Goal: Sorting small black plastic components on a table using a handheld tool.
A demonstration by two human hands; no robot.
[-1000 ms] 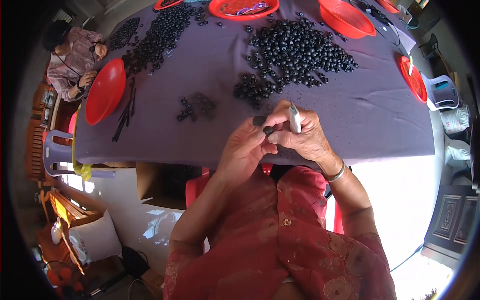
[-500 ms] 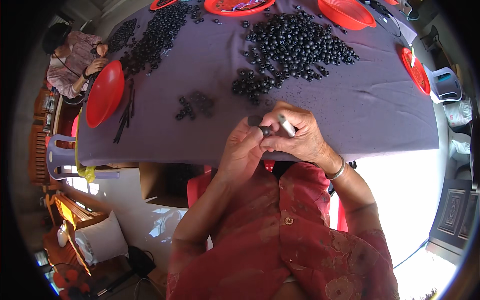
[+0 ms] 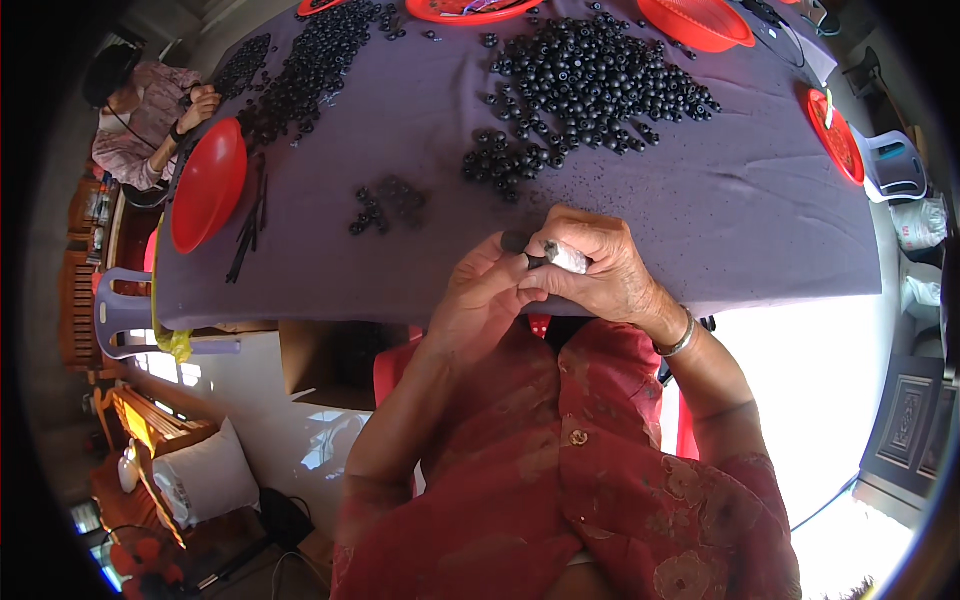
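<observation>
Near the middle of the front edge of the table [image 3: 780, 275], the left hand [image 3: 473, 292] pinches a small black bead [image 3: 537, 263]. The right hand's fingers [image 3: 592, 231] wrap around a white tool [image 3: 568, 257], close to the bead. A heap of black beads [image 3: 600, 85] lies farther back. Purple cloth [image 3: 770, 200] stretches wide toward the right edge. A red bowl [image 3: 208, 188] sits by the left edge.

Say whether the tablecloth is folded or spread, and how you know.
Spread: the tablecloth lies wide and lightly wrinkled under the beads.
</observation>
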